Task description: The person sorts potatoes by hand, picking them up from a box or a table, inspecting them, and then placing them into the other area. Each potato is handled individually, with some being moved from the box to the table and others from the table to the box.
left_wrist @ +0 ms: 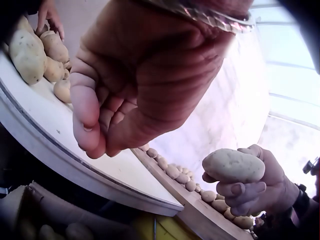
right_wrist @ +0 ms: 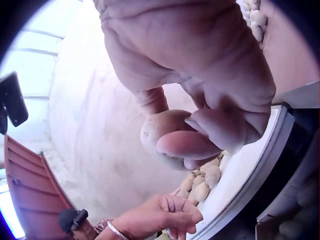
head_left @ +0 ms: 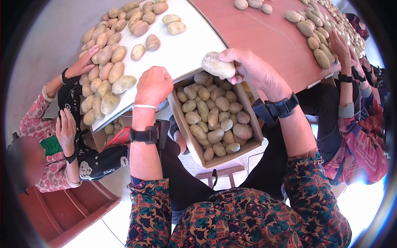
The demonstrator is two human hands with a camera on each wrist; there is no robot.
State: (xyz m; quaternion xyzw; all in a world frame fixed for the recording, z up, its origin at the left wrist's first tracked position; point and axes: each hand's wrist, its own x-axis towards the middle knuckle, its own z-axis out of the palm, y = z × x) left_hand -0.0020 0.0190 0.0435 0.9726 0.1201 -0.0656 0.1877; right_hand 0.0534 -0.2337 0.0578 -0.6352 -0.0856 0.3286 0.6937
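Note:
My right hand (head_left: pixel 252 68) grips a large pale potato (head_left: pixel 218 65) above the far end of a cardboard box (head_left: pixel 257 141) filled with potatoes. In the right wrist view its fingers curl round that potato (right_wrist: pixel 167 132). My left hand (head_left: pixel 154 85) hangs over the edge of the white table (head_left: pixel 160 53), left of the box. Its fingers are curled with nothing visible between them in the left wrist view, where the left hand (left_wrist: pixel 145 70) is close to the camera.
Many potatoes (head_left: pixel 117 71) lie along the white table's left side, where another person's hand (head_left: pixel 84 62) rests. On the red table (head_left: pixel 256 37) stands a long pile of potatoes (head_left: pixel 321 58), with other people's hands at its near side. A red slatted piece (head_left: pixel 62 211) is at lower left.

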